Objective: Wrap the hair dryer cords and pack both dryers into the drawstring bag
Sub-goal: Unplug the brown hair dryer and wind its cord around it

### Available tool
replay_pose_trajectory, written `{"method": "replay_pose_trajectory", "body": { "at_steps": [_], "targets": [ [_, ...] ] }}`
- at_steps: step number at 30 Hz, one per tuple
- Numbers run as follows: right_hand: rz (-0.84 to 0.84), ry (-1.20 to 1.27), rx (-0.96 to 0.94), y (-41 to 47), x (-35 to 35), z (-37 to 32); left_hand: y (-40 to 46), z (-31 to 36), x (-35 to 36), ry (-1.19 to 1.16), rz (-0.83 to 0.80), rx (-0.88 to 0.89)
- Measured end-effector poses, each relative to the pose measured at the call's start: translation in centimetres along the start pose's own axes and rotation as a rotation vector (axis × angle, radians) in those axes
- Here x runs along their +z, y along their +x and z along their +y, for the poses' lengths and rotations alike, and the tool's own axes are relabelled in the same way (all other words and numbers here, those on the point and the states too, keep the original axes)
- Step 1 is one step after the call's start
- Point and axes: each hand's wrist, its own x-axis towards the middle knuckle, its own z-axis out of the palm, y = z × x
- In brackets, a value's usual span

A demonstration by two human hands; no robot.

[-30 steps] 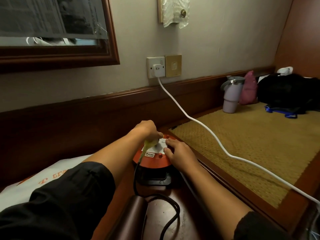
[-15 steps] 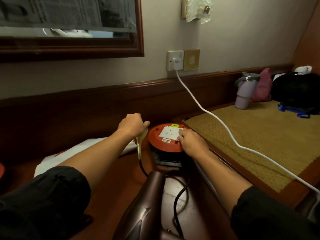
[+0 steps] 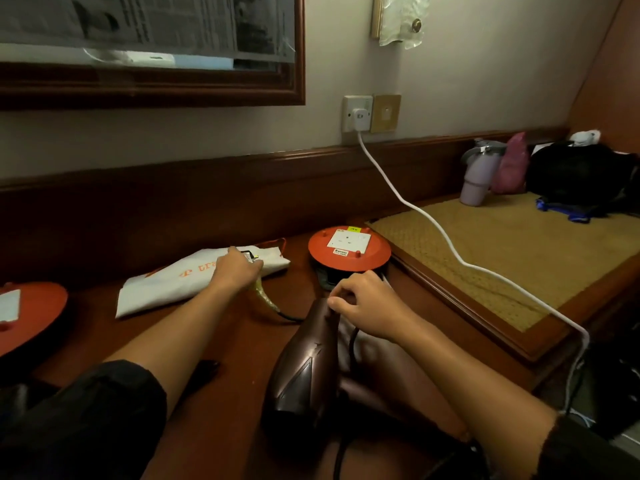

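Right now your brown hair dryer [image 3: 304,372] lies near-centre on the bench [image 3: 221,427], nozzle toward you, so its black cord [image 3: 287,318] runs free for wrapping. Your right hand [image 3: 367,306] pinches at the handle end, prob. to steady it. Your left hand [image 3: 235,270] grips the plug w/ its yellowish sleeve, held out left over the white drawstring bag [image 3: 166,289], keeping the cord taut. Far of the dryer sits the orange cable reel [image 3: 349,249]; its socket looks unoccupied.

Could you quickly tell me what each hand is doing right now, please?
Left hand: closed on the plug of the black cord, over the white bag.
Right hand: fingers curled at the hair dryer tip; grip unclear.
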Motion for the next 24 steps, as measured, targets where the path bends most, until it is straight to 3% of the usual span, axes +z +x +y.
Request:
{"method": "replay_pose_trajectory", "body": {
  "at_steps": [9,16,19,24],
  "targets": [
    [-0.062,-0.03,0.097,-0.5,0.8,-1.5,-3.5,-2.7,0.1,-0.07,-0.071,-0.052],
    [-0.052,0.059,0.124,-1.4,0.5,-2.2,-7.1,-1.7,-2.3,0.242,-0.135,0.259],
    [-0.036,0.06,0.092,-2.0,-0.1,-2.9,-9.8,-0.6,-2.8,0.23,-0.158,0.386],
    [0.01,0.062,0.083,-3.3,-1.1,-3.3,-14.3,1.0,-2.7,0.169,-0.341,0.394]
  ]
}}
